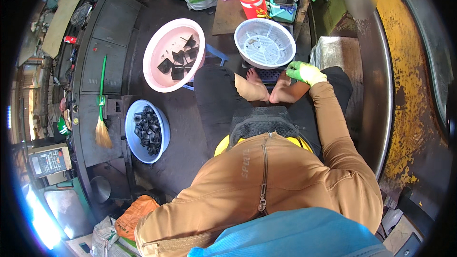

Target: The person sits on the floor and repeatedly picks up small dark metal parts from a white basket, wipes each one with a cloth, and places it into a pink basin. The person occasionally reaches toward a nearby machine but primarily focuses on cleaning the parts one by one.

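Note:
My right hand (307,73), in a yellow-green glove, is beside my right knee, close to the near right rim of a pale blue plastic colander basket (264,43). Its fingers are curled together, and whatever they may hold is too small to make out. A few dark bits lie in the basket. My left hand is out of view; only the brown left sleeve (164,226) shows at the lower left. A pink basin (154,57) on a blue stool (216,56) holds several black moulded pieces (177,58).
A blue basin (164,131) of black pieces (148,131) sits on the floor at left, by grey cabinets (107,33) and a hanging green-handled broom (102,100). A red jug (252,2) stands on a board beyond. Yellow-painted machinery (404,90) borders the right.

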Demonstrator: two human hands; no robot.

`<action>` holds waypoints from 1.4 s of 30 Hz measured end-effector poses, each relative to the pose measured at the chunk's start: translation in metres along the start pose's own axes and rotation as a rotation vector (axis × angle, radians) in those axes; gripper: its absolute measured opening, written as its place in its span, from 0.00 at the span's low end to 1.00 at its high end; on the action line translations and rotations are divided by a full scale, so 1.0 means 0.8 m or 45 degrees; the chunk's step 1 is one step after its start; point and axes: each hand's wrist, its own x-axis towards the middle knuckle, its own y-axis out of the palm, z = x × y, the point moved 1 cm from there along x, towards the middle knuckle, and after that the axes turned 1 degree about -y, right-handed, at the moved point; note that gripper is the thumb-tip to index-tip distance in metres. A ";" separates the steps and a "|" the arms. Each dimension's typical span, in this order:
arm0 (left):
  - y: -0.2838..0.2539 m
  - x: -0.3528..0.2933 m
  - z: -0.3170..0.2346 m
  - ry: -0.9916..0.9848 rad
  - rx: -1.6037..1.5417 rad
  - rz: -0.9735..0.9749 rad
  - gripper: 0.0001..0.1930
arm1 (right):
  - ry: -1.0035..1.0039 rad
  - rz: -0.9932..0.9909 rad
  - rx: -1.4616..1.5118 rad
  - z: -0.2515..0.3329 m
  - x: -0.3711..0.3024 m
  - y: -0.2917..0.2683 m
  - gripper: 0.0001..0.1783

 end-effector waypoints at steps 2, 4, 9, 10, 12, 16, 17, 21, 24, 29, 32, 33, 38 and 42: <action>0.000 0.007 -0.007 0.035 -0.004 0.010 0.20 | -0.005 -0.038 -0.004 -0.006 0.002 0.003 0.24; 0.001 0.014 -0.012 0.072 -0.011 0.027 0.20 | -0.067 -0.064 -0.034 -0.013 0.003 0.006 0.23; 0.006 0.033 -0.021 0.105 -0.037 0.088 0.20 | -0.073 -0.202 0.571 -0.047 0.001 -0.007 0.27; 0.007 0.035 -0.022 0.103 -0.042 0.103 0.20 | -0.049 -0.420 0.600 -0.053 0.005 -0.009 0.26; 0.008 0.041 -0.022 0.092 -0.032 0.135 0.20 | 0.054 -0.707 0.805 -0.073 0.003 -0.019 0.25; 0.011 0.048 -0.019 0.065 -0.053 0.177 0.20 | 0.199 -0.916 1.591 -0.111 -0.002 -0.027 0.21; 0.011 0.049 -0.019 0.063 -0.056 0.190 0.20 | 0.202 -0.927 1.717 -0.120 -0.006 -0.028 0.22; 0.010 0.054 -0.021 0.033 -0.050 0.242 0.19 | 0.319 -1.073 1.977 -0.154 -0.025 -0.016 0.23; 0.004 0.060 -0.026 0.028 -0.045 0.275 0.19 | 0.307 -1.118 2.211 -0.174 -0.027 0.001 0.21; -0.010 0.073 -0.031 0.043 -0.061 0.323 0.19 | 0.386 -1.140 2.302 -0.199 0.004 0.019 0.18; -0.034 0.092 -0.048 0.104 -0.137 0.345 0.19 | 0.402 -1.088 2.289 -0.207 0.026 0.024 0.17; -0.048 0.099 -0.060 0.151 -0.213 0.350 0.19 | 0.388 -1.062 2.277 -0.208 0.032 0.025 0.17; -0.178 0.132 -0.185 0.826 -1.305 0.115 0.19 | 0.431 -1.036 2.328 -0.202 0.047 0.031 0.18; -0.256 0.106 -0.310 1.720 -1.948 0.245 0.24 | 0.412 -1.042 2.353 -0.197 0.053 0.029 0.18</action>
